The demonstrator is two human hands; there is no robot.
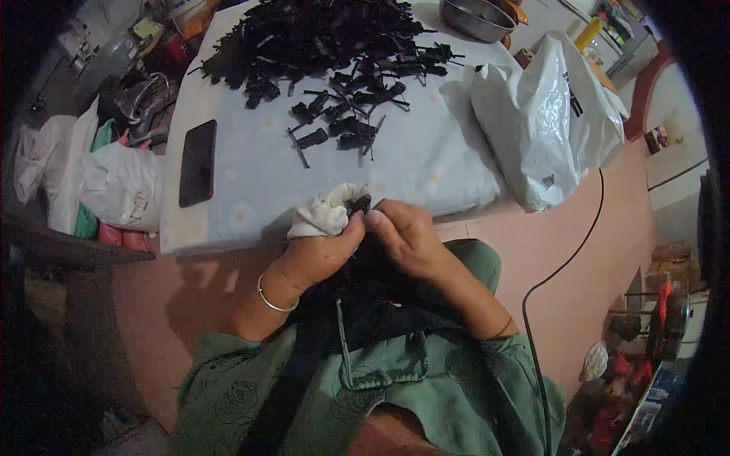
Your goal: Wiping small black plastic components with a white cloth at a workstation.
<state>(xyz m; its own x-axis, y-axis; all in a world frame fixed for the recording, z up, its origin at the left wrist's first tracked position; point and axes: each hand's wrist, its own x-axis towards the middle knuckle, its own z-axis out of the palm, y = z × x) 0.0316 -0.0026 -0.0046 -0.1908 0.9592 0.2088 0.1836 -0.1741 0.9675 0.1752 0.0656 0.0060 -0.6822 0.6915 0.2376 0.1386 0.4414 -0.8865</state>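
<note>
The person sits at the near edge of a low table (251,175) covered in pale cloth. The left hand (319,254) grips a bunched white rag (325,213) between thumb and fingers; the right hand (407,235) pinches one small black part (357,204) against the rag, fingertips closed on it. So the part in hand lies just off the near table edge, between both hands.

As a judgement, the work looks early or midway: a single part is being handled, while the big heap of black parts (312,34) at the far side looks untouched, and a looser scatter (342,114) lies nearer, around a dozen pieces, too tangled to count exactly. No separate group of finished parts can be made out.

Counted: one rag, one part in hand, one dark phone (198,162) on the left of the table, one white bag (544,121) at the right edge, one metal bowl (477,17) far right, one black cable (563,266) on the floor, one bangle (272,298) on the left wrist
</note>
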